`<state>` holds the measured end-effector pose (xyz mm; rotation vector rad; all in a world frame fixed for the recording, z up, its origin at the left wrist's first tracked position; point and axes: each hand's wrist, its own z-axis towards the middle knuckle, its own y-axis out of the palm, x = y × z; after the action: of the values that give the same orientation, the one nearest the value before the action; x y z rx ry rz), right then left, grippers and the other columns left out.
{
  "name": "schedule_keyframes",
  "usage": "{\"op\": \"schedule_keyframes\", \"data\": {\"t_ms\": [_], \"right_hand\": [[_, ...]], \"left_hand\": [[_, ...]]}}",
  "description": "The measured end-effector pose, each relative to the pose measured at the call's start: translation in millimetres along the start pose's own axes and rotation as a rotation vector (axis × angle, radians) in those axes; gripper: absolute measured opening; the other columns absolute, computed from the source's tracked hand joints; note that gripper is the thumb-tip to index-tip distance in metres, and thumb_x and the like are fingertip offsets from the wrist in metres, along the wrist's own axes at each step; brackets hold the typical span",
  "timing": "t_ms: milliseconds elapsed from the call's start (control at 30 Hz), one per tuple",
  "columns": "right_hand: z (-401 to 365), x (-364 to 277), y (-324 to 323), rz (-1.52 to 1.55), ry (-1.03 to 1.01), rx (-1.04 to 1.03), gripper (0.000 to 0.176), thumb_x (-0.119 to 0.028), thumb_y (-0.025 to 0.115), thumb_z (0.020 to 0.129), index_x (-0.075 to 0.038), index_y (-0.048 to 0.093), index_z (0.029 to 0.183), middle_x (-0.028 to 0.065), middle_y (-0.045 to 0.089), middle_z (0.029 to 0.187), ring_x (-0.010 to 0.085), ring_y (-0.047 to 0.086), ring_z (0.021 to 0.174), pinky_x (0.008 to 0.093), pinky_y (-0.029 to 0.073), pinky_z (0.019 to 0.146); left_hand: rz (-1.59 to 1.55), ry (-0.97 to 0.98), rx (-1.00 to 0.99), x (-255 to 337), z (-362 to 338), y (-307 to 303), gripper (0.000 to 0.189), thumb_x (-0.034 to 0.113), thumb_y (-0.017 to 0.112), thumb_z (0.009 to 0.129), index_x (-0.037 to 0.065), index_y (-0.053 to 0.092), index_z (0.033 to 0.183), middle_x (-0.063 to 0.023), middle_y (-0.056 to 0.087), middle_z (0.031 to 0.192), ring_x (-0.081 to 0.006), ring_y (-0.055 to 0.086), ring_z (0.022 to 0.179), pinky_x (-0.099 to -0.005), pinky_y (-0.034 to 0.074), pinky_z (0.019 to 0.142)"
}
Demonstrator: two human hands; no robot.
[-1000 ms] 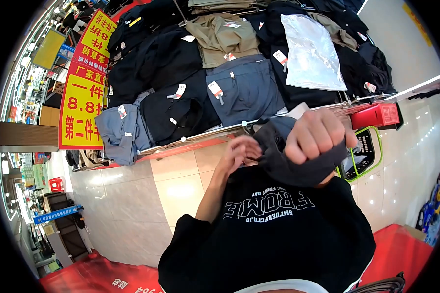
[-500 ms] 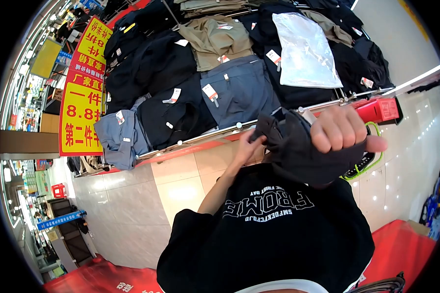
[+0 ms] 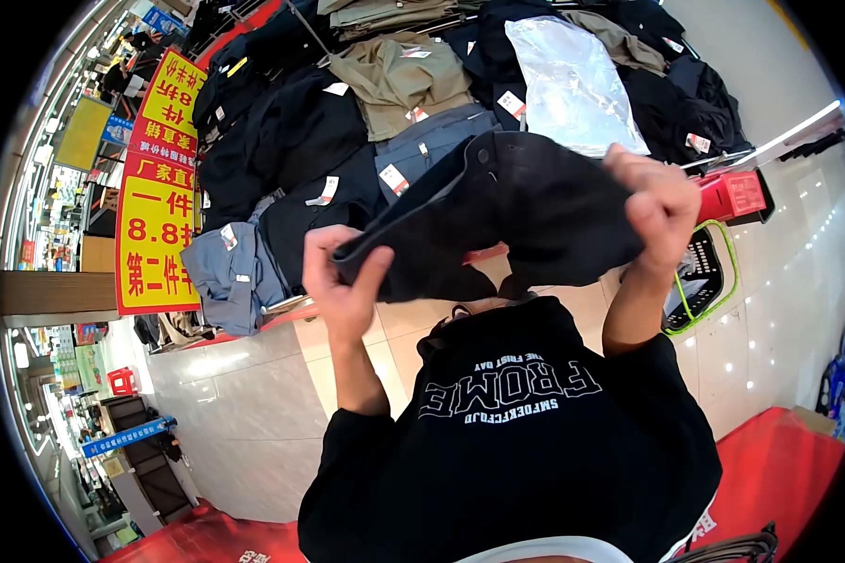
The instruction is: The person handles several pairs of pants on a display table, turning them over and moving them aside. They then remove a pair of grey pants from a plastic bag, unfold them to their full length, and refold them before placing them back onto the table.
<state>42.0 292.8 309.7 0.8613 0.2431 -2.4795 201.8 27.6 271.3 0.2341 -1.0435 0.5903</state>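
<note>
Black trousers are held up in front of my chest, spread between both hands, with a button showing at the waistband. My left hand grips the waistband's left end between thumb and fingers. At the right end, my right hand is closed on the cloth's upper edge. Behind them, grey-blue folded trousers with a tag lie on the display, partly covered. A clear plastic bag rests on dark garments beyond my right hand.
Folded khaki trousers and grey trousers lie on the display. A red-yellow sign stands at its left. On the right are a red box and a black basket with a green rim. Red cloth lies lower right.
The bundled dark garment has been opened out between my hands. My left hand has moved left and toward me; my right hand has shifted slightly and turned.
</note>
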Motion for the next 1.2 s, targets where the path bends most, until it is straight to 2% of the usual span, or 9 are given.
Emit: {"op": "schedule_keyframes", "data": {"t_ms": [167,233,600,733,800,867,1033,1133,1200], "right_hand": [[3,-5,54,-0.146,-0.238,-0.380,0.047,-0.021,0.081,0.065,-0.008,0.039,0.049,0.0016,0.035,0.049,0.0205,0.036,0.044,0.0320,0.029,0.047],[-6,0,80,-0.187,-0.290,-0.338,0.042,-0.019,0.080,0.066,-0.008,0.042,0.052,0.0015,0.038,0.053,0.0203,0.038,0.045,0.0306,0.030,0.047],[-28,3,98,-0.424,-0.283,0.017,0.029,-0.012,0.071,0.073,-0.007,0.046,0.059,0.0011,0.044,0.054,0.0182,0.038,0.047,0.0325,0.034,0.053],[-33,10,97,-0.454,-0.259,0.133,0.026,-0.014,0.072,0.071,-0.008,0.050,0.059,0.0026,0.047,0.058,0.0208,0.045,0.053,0.0346,0.036,0.056],[-37,12,97,-0.437,-0.265,0.121,0.024,-0.016,0.070,0.074,-0.008,0.051,0.063,0.0027,0.048,0.060,0.0213,0.044,0.056,0.0359,0.036,0.058],[-38,14,98,-0.460,-0.289,0.162,0.022,-0.015,0.068,0.076,-0.007,0.051,0.065,0.0022,0.049,0.060,0.0215,0.043,0.058,0.0358,0.036,0.057],[-46,27,116,-0.153,-0.120,0.366,0.024,-0.020,0.041,0.094,-0.006,0.044,0.076,0.0102,0.045,0.074,0.0199,0.039,0.068,0.0372,0.037,0.068],[-55,27,126,-0.170,-0.344,0.595,0.027,-0.024,0.045,0.092,-0.008,0.044,0.071,0.0077,0.046,0.070,0.0207,0.041,0.065,0.0365,0.038,0.062],[-85,23,108,0.051,-0.491,0.111,0.023,-0.022,0.053,0.087,-0.009,0.048,0.069,0.0059,0.050,0.066,0.0218,0.048,0.063,0.0363,0.041,0.057]], "left_hand": [[-0.153,-0.093,-0.189,23,-16,44,0.033,-0.001,0.063,0.083,0.000,0.049,0.112,-0.0082,0.056,0.099,-0.0153,0.057,0.086,-0.0263,0.045,0.077],[0.074,0.066,-0.306,19,-19,50,0.034,0.001,0.062,0.084,0.000,0.049,0.116,-0.0102,0.057,0.100,-0.0168,0.057,0.087,-0.0277,0.045,0.077],[-0.064,0.026,-0.270,33,-37,72,0.028,0.000,0.047,0.088,-0.005,0.051,0.115,-0.0157,0.059,0.095,-0.0223,0.059,0.080,-0.0306,0.047,0.071],[-0.069,0.151,-0.115,8,-51,88,0.029,-0.004,0.042,0.086,-0.009,0.050,0.113,-0.0182,0.058,0.096,-0.0240,0.059,0.080,-0.0313,0.046,0.070],[0.152,0.473,-0.136,-5,-49,90,0.031,0.010,0.045,0.092,-0.009,0.049,0.116,-0.0194,0.058,0.098,-0.0255,0.058,0.078,-0.0331,0.046,0.069],[-0.201,0.350,-0.221,-5,-44,94,0.053,0.039,0.048,0.094,-0.009,0.046,0.119,-0.0196,0.057,0.097,-0.0266,0.057,0.075,-0.0345,0.046,0.064],[-0.187,0.098,-0.147,-7,-56,92,0.032,0.020,0.041,0.098,-0.008,0.054,0.106,-0.0148,0.060,0.089,-0.0200,0.058,0.079,-0.0304,0.047,0.070],[-0.088,0.045,0.034,-1,-40,87,0.030,0.017,0.039,0.097,-0.007,0.056,0.103,-0.0128,0.061,0.091,-0.0189,0.058,0.083,-0.0278,0.045,0.076],[-0.056,-0.037,0.200,5,-18,75,0.032,0.020,0.037,0.098,-0.006,0.056,0.101,-0.0094,0.060,0.094,-0.0153,0.055,0.087,-0.0249,0.042,0.081]]}}
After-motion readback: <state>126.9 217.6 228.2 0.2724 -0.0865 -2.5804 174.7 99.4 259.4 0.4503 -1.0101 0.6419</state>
